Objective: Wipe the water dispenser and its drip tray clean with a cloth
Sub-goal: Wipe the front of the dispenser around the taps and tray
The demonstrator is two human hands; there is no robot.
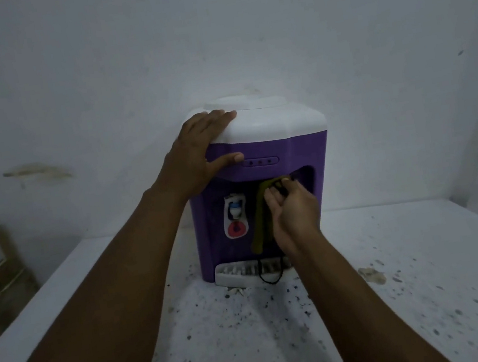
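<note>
Water dispenser (298, 153): upright on speckled counter (432, 276) | left hand (196, 153): flat, fingers straight, bracing top corner | right hand (293, 213): grasping cloth (260, 218) in tap recess; cloth hangs vertical | drip tray (239, 273): directly below right hand, nearer it; likely unwiped

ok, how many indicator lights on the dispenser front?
3, in a row on the dispenser front band: left light, middle light, right light. The left hand thumb lies just beside them; may hide another.
</note>
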